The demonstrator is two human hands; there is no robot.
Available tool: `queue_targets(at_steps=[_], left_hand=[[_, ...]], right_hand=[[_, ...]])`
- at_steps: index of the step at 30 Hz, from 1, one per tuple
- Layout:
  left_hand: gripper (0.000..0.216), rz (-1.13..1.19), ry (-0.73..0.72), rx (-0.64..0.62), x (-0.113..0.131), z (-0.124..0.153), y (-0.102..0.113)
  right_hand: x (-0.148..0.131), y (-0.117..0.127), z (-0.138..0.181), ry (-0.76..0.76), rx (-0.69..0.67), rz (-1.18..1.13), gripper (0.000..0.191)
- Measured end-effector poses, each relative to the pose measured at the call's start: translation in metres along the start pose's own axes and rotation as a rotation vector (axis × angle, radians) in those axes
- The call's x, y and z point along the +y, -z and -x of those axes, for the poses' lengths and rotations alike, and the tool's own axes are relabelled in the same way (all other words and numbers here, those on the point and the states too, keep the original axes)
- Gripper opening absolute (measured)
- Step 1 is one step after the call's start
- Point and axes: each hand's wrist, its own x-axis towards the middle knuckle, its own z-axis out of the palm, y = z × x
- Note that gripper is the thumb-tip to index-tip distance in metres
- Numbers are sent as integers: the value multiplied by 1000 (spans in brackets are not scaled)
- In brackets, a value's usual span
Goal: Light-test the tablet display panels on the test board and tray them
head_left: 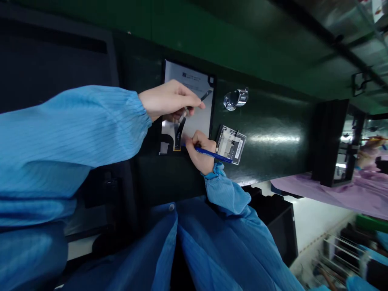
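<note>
A silver-backed display panel (198,121) with a black border lies on the green bench. A black flex cable (180,133) rises from its near edge to my left hand (174,99), which reaches over the panel. The left fingertips are pinched at the cable's upper end, though the contact is partly hidden. My right hand (201,151) is closed around a slim blue pen-like tool (214,154) at the panel's near right corner. The tool's tip is close to the cable's base; its exact kind is unclear. A small dark strip (206,95) shows on the panel beyond the left fingertips.
Right of the panel are a clear case (230,144) with small labelled parts and a shiny metal cylinder (236,99). A large black tray (54,64) occupies the left. A black box (330,141) stands at the far right, near another person's pink sleeve (321,194).
</note>
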Motion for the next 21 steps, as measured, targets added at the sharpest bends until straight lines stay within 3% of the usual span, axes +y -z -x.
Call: queue_targets(at_steps=[5, 8, 12, 14, 18, 21], left_hand=[[26, -65, -48, -26, -3, 0, 2], [29, -88, -82, 11, -3, 2, 0], [22, -85, -130, 98, 3, 9, -10], [20, -68, -125, 143, 8, 12, -20], [21, -169, -127, 153, 8, 12, -49], [18, -486, -295, 148, -1, 4, -72]], right_hand=[[2, -3, 2, -11, 3, 2, 35], [6, 4, 2, -60, 119, -86, 37], [19, 42, -7, -86, 391, -130, 36], [32, 67, -12, -68, 450, -97, 27], [65, 98, -15, -98, 344, -70, 20], [85, 99, -12, -48, 282, -23, 18]])
